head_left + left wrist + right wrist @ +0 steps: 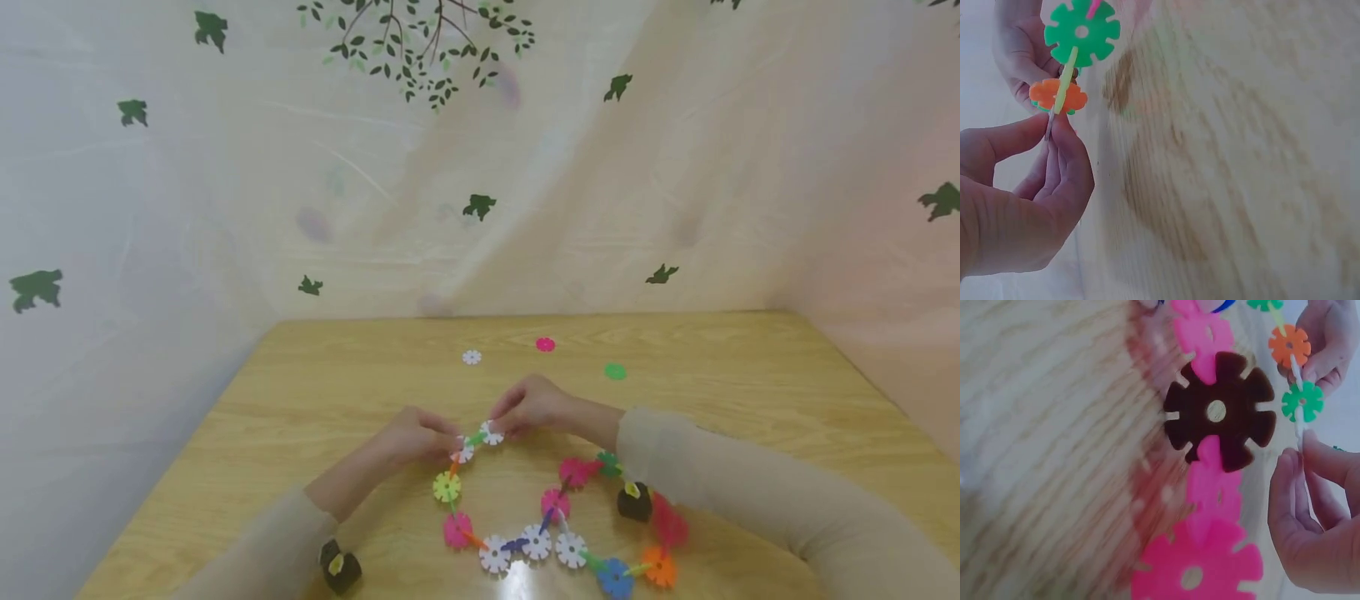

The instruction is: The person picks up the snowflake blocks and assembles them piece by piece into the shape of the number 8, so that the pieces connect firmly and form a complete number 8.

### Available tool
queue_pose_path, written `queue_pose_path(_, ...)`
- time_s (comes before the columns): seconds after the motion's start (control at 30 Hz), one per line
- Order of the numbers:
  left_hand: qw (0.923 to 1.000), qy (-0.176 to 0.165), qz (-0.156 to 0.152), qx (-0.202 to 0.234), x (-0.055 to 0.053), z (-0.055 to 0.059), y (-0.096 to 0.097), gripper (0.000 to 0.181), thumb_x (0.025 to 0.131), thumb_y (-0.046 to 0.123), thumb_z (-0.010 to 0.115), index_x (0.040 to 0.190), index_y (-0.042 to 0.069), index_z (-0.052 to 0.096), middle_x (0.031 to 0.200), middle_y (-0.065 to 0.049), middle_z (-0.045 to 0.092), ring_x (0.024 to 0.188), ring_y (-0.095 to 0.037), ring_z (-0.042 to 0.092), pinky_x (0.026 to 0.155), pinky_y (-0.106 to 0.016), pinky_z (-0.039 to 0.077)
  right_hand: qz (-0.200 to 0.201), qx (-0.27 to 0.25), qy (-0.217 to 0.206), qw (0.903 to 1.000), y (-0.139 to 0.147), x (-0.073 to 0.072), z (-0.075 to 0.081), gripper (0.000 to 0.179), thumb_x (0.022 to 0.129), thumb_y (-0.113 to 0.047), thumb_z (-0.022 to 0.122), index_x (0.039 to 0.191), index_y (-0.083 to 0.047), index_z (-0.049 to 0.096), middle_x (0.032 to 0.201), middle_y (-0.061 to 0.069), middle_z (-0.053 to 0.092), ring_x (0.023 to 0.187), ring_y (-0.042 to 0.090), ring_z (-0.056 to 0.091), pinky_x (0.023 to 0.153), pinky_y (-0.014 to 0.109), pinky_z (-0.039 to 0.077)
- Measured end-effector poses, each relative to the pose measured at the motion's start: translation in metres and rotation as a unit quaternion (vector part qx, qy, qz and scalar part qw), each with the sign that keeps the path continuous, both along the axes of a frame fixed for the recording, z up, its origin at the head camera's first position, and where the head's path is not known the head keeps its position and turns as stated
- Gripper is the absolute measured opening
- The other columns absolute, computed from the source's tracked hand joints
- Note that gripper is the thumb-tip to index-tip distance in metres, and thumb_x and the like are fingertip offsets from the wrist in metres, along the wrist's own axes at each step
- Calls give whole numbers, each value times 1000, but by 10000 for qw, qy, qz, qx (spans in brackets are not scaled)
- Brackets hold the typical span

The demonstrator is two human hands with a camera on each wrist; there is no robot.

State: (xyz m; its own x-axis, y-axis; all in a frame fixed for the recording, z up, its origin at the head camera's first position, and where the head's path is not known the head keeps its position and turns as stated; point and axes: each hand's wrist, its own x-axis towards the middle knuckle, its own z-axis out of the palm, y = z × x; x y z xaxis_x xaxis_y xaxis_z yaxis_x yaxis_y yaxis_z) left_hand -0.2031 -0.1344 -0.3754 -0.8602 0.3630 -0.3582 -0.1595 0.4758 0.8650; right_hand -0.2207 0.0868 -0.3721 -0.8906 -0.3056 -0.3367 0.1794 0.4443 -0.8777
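Observation:
A chain of notched, flower-shaped plastic discs [495, 554] in several colours curves across the table. At its far left end, my left hand [416, 437] pinches a white disc [1050, 127] between thumb and fingers, right beside an orange disc [1063, 95]. My right hand [536, 404] pinches another white disc [492, 432], seen edge-on in the right wrist view. Between these two white discs sits a green disc [1302, 401], slotted to them. Close to the right wrist camera, a brown disc [1244, 412] joins pink discs [1192, 565] of the chain.
Loose on the table [337, 367] beyond my hands lie a white disc [472, 357], a pink disc [545, 344] and a green disc [615, 372]. A pale cloth [562, 250] with leaf prints hangs behind the table. Small dark boxes [340, 568] are at both forearms.

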Motion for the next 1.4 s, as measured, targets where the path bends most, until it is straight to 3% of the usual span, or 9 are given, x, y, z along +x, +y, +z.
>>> queue_pose_path(0.2, 9987, 270, -230, -372, 4, 2, -8, 24, 85, 18, 70, 101, 1, 73, 90, -7, 75, 75, -9, 66, 74, -26, 57, 534, -15, -79, 9985, -4, -1, 1, 22, 80, 1, 72, 100, 9, 69, 82, 12, 75, 60, 7, 64, 68, 28, 61)
queue_pose_path(0.43, 9938, 649, -239, -875, -5, -1, -1, 33, 83, 38, 72, 103, 11, 74, 102, -6, 75, 89, -14, 67, 84, -35, 56, 625, -97, -221, 9978, -11, -2, 2, 23, 80, 4, 71, 102, 10, 69, 87, 17, 75, 60, 8, 65, 68, 27, 61)
queue_pose_path(0.7, 9976, 161, -16, -674, -9, 0, 16, 25, 82, 24, 74, 100, 7, 73, 99, -6, 73, 87, -14, 64, 80, -28, 54, 531, 66, -181, 9984, 4, -7, 8, 23, 82, -1, 70, 104, 6, 69, 95, 17, 75, 70, 11, 70, 77, 32, 61)
queue_pose_path(0.9, 9990, -71, 37, -429, -9, 1, 18, 22, 85, 18, 72, 101, 3, 72, 100, -8, 72, 87, -13, 64, 82, -28, 56, 187, 759, 506, 9957, 52, -22, 9, 26, 83, -5, 71, 106, 7, 68, 96, 17, 74, 73, 12, 70, 74, 32, 61)
queue_pose_path(1.0, 9992, -179, 13, -345, -9, 1, 16, 22, 86, 16, 70, 102, 2, 71, 102, -9, 71, 88, -14, 65, 83, -28, 57, 42, 1522, 1326, 9794, 82, -30, 10, 23, 83, -10, 72, 101, 4, 70, 92, 16, 74, 72, 13, 69, 71, 29, 60)
queue_pose_path(1.1, 9992, -203, 29, -330, -10, 1, 16, 22, 86, 15, 69, 104, 2, 70, 102, -9, 71, 88, -14, 65, 83, -28, 57, -37, 2285, 2326, 9454, 109, -35, 11, 18, 82, -11, 73, 93, 3, 71, 88, 16, 73, 75, 19, 68, 71, 32, 58)
queue_pose_path(1.2, 9993, -180, 37, -334, -11, 0, 15, 22, 86, 15, 69, 104, 2, 70, 102, -9, 71, 88, -14, 65, 83, -29, 57, -139, 2831, 2951, 9125, 131, -37, 10, 15, 79, -6, 72, 90, 4, 70, 87, 18, 71, 80, 26, 66, 75, 39, 56)
queue_pose_path(1.3, 9993, -173, 51, -318, -11, 0, 15, 23, 86, 15, 70, 105, 2, 70, 103, -9, 72, 89, -14, 65, 85, -31, 57, -171, 3072, 2996, 9031, 145, -36, 10, 18, 77, -4, 73, 91, 7, 69, 88, 21, 70, 81, 31, 64, 76, 44, 56)
queue_pose_path(1.4, 9994, -188, 35, -290, -12, 1, 15, 23, 86, 15, 70, 105, 2, 70, 104, -10, 72, 91, -15, 66, 87, -32, 57, -94, 3184, 2828, 9047, 151, -34, 10, 22, 77, -7, 75, 93, 8, 69, 89, 23, 70, 82, 32, 64, 75, 44, 56)
